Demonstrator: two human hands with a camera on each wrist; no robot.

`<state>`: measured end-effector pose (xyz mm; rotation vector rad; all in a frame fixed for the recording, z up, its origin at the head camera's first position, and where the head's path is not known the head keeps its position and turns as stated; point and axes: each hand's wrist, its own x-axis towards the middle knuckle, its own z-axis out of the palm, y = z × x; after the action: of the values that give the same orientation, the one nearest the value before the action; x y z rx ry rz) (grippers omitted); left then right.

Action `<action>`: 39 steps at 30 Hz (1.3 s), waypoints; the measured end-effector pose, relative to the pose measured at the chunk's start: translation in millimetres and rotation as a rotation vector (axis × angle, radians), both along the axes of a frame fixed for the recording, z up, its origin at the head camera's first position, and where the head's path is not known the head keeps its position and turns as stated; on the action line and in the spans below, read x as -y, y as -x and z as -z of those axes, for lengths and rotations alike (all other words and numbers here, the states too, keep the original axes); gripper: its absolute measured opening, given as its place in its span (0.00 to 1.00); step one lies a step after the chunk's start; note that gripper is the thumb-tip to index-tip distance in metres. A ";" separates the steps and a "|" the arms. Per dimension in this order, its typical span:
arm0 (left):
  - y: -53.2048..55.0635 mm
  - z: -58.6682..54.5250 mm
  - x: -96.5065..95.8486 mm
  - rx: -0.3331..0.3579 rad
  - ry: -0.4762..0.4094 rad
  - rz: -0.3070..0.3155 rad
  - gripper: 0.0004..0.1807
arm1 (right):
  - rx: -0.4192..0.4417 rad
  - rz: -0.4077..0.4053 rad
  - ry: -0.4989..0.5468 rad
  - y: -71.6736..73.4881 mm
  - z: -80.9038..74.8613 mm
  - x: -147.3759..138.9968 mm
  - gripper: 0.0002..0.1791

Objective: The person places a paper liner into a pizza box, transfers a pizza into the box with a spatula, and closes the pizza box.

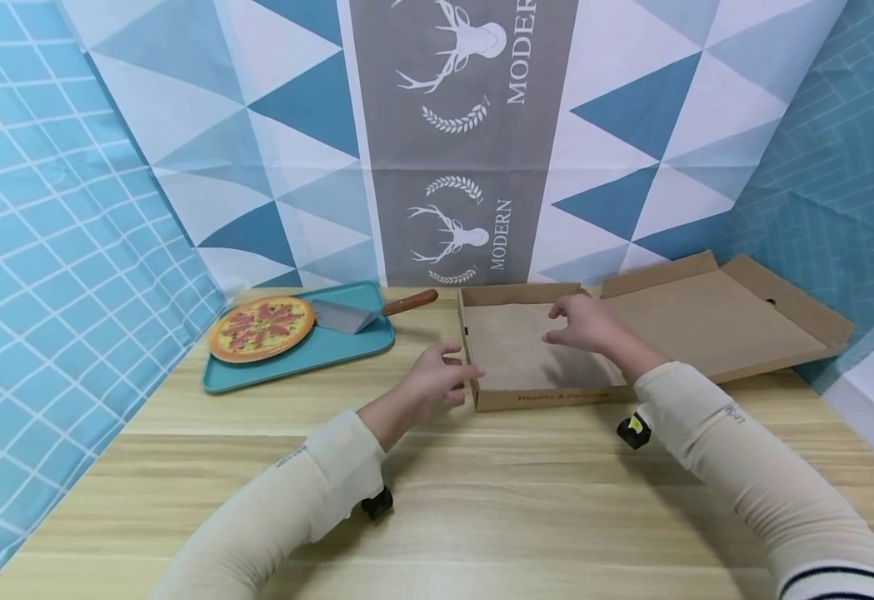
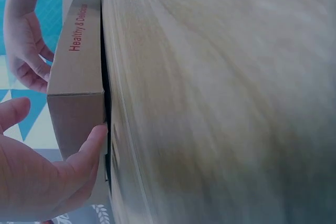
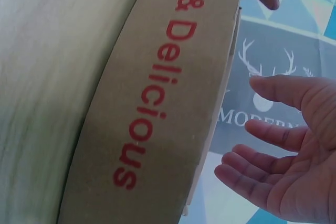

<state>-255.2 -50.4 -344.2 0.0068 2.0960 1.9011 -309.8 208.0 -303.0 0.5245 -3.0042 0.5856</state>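
Note:
A cardboard pizza box point(image 1: 507, 350) lies with its lid point(image 1: 721, 321) folded out to the right. Its bottom half shows a bare brown floor. At the box's left front corner is my left hand point(image 1: 431, 382), fingers loosely spread and holding nothing. In the left wrist view one of its fingertips point(image 2: 97, 134) lies at the box's side wall; whether it touches, I cannot tell. Over the box's inside hovers my right hand point(image 1: 585, 323), its fingers apart and slightly bent. Nothing is between them in the right wrist view, where the red-lettered front wall point(image 3: 147, 98) stands beside the hand.
Left of the box lies a teal tray point(image 1: 297, 372). A round pizza point(image 1: 262, 329) overhangs its left edge, and a pizza server point(image 1: 342, 317) with a wooden handle rests on it, the handle reaching past the right rim. Patterned cloth walls point(image 1: 451, 150) border the wooden table point(image 1: 466, 517).

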 end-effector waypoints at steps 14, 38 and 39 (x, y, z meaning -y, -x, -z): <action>3.4 -1.4 18.9 -0.032 0.032 -0.010 0.39 | -0.148 -0.034 0.010 -10.1 3.9 32.8 0.28; -0.7 -3.4 66.6 -0.085 0.087 -0.052 0.34 | -0.271 -0.108 0.190 -26.5 4.2 78.0 0.22; -0.8 -3.9 69.3 -0.089 0.093 -0.046 0.34 | -0.275 -0.113 0.190 -26.6 3.9 79.6 0.22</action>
<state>-254.4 -119.8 -340.3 0.0227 2.2598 1.8593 -283.2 128.5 -306.9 0.7010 -2.6419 0.7306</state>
